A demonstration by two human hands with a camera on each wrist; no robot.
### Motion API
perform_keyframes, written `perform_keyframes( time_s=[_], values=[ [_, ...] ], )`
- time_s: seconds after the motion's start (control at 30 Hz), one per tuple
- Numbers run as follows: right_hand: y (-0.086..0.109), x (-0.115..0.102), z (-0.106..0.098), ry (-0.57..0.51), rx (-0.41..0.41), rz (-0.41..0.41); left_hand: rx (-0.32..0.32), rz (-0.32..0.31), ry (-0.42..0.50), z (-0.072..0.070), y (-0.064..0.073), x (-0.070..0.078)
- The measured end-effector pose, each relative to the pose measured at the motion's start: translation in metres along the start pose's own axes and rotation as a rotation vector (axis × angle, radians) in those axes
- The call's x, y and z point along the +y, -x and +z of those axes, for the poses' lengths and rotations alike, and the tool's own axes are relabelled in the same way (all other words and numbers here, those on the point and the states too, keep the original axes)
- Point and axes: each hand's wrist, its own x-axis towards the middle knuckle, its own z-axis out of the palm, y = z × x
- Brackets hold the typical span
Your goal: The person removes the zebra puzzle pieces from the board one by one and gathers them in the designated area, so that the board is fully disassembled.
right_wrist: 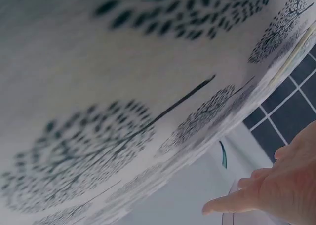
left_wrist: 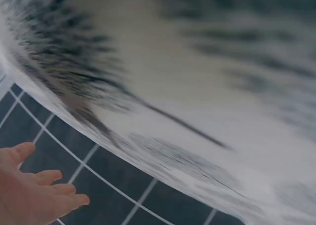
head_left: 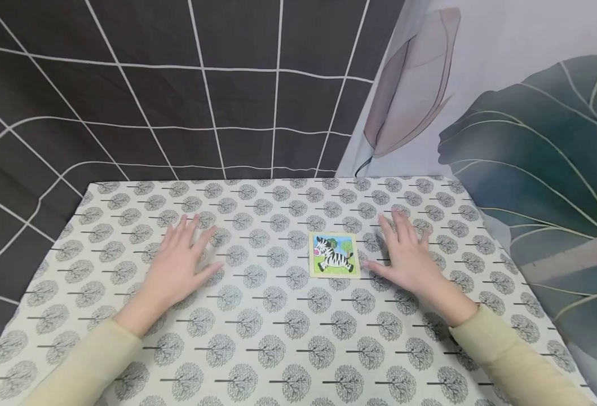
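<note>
On the white fabric tablecloth printed with grey trees [head_left: 288, 293] | flat square zebra-picture panel with pale-yellow border [head_left: 334, 255] lies between left hand [head_left: 176, 265] and right hand [head_left: 408, 256], nearer the right | both: fingers spread, grasping nothing | probably light, stiff; best pinched by opposite edges

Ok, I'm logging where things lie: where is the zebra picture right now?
In the head view, just right of centre, the zebra picture lies on the tablecloth between the left hand and the right hand, much nearer the right one.
</note>
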Motion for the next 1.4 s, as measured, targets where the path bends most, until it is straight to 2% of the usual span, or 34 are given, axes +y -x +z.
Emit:
perform_keyframes(
  time_s=[0.27, 0.37, 0.6, 0.8, 1.0, 1.1, 1.4],
  values=[
    [-0.010, -0.007, 0.005, -0.062, 0.020, -0.123, -0.001, 0.061, 0.035, 0.002, -0.027, 0.026],
    [-0.014, -0.009, 0.006, -0.080, 0.021, -0.171, -0.009, 0.063, 0.084, 0.003, -0.037, 0.038],
    [-0.021, -0.012, 0.010, -0.133, -0.055, -0.216, -0.069, 0.030, 0.303, 0.010, -0.062, 0.064],
    [-0.022, -0.010, 0.014, -0.170, -0.111, -0.254, -0.085, 0.012, 0.470, 0.020, -0.081, 0.085],
    [-0.022, -0.008, 0.017, -0.202, -0.150, -0.315, -0.105, 0.043, 0.576, 0.028, -0.100, 0.103],
    [-0.024, -0.008, 0.019, -0.218, -0.156, -0.325, -0.127, 0.060, 0.607, 0.031, -0.109, 0.110],
    [-0.031, -0.004, 0.018, -0.248, -0.176, -0.327, -0.211, 0.075, 0.616, 0.041, -0.138, 0.125]
  ],
)
